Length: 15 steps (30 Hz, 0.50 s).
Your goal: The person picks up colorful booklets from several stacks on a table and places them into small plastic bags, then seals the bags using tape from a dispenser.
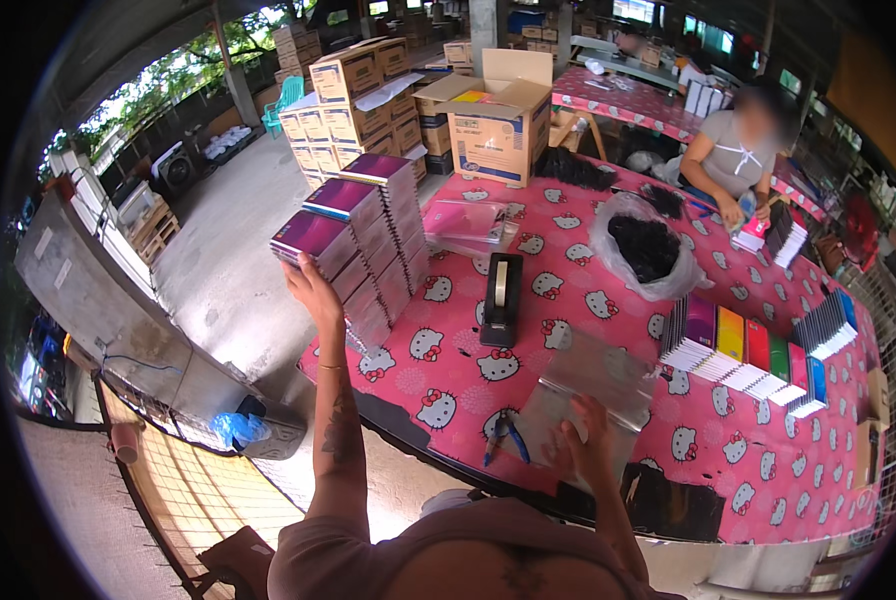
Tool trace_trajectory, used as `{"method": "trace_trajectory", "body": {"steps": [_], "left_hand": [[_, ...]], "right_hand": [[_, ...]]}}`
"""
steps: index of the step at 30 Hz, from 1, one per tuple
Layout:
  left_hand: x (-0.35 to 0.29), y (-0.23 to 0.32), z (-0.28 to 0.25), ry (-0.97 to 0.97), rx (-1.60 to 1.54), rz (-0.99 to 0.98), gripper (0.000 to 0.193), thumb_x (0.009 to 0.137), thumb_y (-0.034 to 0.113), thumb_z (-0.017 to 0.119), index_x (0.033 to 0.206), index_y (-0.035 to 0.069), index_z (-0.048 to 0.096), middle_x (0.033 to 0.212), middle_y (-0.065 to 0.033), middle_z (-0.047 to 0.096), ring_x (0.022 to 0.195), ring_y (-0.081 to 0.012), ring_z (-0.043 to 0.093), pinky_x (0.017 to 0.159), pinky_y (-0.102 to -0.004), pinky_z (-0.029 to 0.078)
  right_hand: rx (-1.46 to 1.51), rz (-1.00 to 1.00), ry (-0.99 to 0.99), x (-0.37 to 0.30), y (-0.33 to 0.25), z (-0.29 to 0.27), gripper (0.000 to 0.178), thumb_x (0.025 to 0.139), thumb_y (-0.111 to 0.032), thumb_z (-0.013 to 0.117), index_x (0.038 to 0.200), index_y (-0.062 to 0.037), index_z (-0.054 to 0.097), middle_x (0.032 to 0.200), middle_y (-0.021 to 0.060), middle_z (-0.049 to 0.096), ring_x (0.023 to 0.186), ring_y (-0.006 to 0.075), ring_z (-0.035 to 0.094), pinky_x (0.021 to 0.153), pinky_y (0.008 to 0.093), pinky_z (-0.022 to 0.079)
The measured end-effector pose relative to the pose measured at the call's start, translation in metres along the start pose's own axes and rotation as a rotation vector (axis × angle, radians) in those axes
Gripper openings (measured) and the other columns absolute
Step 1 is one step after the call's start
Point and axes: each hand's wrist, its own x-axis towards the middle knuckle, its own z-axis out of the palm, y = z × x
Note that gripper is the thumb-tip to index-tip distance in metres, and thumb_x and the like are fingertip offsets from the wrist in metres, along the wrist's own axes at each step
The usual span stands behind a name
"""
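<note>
On the left of the table stand tall stacks of purple-covered spiral notebooks (313, 232), wrapped in clear plastic. My left hand (313, 288) rests against the near corner of the front stack, its fingers stretched along the top bundle. My right hand (590, 437) hovers by a pile of clear plastic bags (598, 378), fingers spread and somewhat blurred, with nothing seen in them. Just left of it lie blue-handled cutting pliers (508, 440). Farther in, a black tape dispenser (501, 300) with a roll of clear tape stands upright on the pink patterned tablecloth (548, 285).
Fanned rows of colored notebooks (733, 345) lie at right. Beyond the dispenser is a plastic bag of black coils (643, 250). An open carton (498, 130) stands at the far edge, near stacked cartons (348, 115). Across the table a co-worker (733, 160) handles notebooks.
</note>
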Motion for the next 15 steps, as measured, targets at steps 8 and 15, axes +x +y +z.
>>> {"method": "trace_trajectory", "body": {"steps": [8, 15], "left_hand": [[-0.070, 0.045, 0.010, 0.244, 0.109, 0.226, 0.068, 0.107, 0.048, 0.034, 0.146, -0.008, 0.038, 0.146, -0.0294, 0.040, 0.138, -0.0411, 0.037, 0.115, -0.0479, 0.029], [-0.312, 0.180, 0.086, -0.731, -0.160, 0.664, 0.039, 0.102, 0.025, 0.055, 0.129, -0.003, 0.057, 0.145, -0.0227, 0.040, 0.132, -0.0361, 0.044, 0.110, -0.0462, 0.034]], "right_hand": [[-0.216, 0.100, 0.210, -0.038, 0.047, -0.078, 0.044, 0.089, -0.017, 0.067, 0.130, -0.0061, 0.056, 0.139, 0.0233, 0.047, 0.129, 0.0447, 0.046, 0.104, 0.0498, 0.042], [-0.700, 0.215, 0.518, -0.060, 0.117, -0.244, 0.063, 0.082, -0.019, 0.075, 0.140, -0.0135, 0.050, 0.148, 0.0220, 0.037, 0.132, 0.0446, 0.043, 0.102, 0.0551, 0.041]]}}
